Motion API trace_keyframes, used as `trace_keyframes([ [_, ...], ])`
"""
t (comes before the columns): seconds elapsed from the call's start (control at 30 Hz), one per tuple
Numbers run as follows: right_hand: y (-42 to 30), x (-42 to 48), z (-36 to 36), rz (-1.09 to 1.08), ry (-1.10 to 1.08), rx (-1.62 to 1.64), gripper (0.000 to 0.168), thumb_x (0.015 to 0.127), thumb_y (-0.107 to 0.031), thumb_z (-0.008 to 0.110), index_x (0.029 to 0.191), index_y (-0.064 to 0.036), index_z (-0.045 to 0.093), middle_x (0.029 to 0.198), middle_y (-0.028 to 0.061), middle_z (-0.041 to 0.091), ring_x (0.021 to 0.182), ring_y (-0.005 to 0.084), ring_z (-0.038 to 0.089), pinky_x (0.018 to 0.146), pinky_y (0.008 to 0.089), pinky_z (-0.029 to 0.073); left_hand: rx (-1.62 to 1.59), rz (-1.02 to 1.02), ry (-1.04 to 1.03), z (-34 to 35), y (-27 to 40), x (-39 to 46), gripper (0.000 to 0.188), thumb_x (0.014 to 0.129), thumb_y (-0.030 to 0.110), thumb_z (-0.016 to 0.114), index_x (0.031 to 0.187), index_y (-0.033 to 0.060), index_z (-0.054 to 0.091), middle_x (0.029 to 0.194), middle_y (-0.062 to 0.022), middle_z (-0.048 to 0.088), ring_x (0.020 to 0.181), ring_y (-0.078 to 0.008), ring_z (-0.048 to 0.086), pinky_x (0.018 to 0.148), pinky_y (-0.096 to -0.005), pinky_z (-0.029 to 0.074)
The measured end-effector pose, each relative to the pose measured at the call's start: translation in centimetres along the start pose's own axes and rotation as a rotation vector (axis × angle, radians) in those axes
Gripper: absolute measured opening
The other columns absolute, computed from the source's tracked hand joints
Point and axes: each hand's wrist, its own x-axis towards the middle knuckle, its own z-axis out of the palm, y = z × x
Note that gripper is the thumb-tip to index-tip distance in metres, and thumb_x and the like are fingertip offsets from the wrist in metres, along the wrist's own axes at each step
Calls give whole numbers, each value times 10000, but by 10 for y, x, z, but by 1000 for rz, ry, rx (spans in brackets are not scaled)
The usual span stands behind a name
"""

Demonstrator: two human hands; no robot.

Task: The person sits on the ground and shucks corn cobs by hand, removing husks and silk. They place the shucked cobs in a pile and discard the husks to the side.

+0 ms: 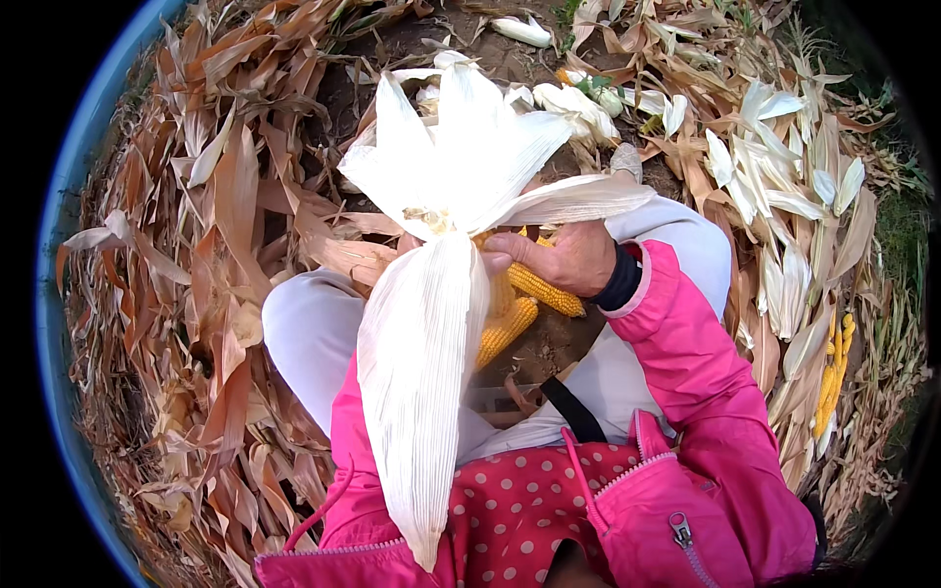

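Note:
A pale dry corn husk (426, 316), its leaves fanned wide around the stalk end (434, 220), spreads between my arms. My right hand (562, 257) grips a yellow ear of corn (501, 294) beside the husk's base, thumb pointing left. Most of that ear is covered by the husk and fingers. Of my left hand (409, 242), only a small part shows at the husk's left edge; its grip is hidden. Under my right hand, between my legs, lie bare yellow ears (548, 288), and another ear (507, 334) sits nearer my body.
Brown dry husks and leaves (228, 220) pile up on the left. Whiter husks (764, 162) litter the right, with bare yellow ears (834, 375) among them. Ahead on the soil lie husked ears (577, 106) and a white husk (523, 31). My bent legs (684, 228) flank the ears.

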Motion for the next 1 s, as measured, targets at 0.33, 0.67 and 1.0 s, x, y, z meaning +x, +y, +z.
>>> trace_keyframes([
  [0.33,-9,17,12,255,-164,681,549,769,-240,734,1193,10,491,1090,102,581,999,162,553,856,297,449,-879,-226,-232,-7,-46,1,523,881,252,593,1287,13,366,1138,-124,530,958,-180,586,771,-296,514],
  [0.67,5,21,6,354,130,963,377,832,-149,648,1157,8,541,1036,100,617,906,164,607,809,293,488,-462,-299,-277,10,-48,7,311,839,64,614,1127,-4,518,984,-55,604,844,-109,586,719,-252,499],
  [1.0,36,32,-17,490,8,1267,290,930,-302,451,903,-30,547,593,14,423,485,140,429,512,316,417,371,79,-10,32,-48,5,353,723,86,710,1019,-40,564,896,-92,633,824,-129,582,741,-269,466],
])
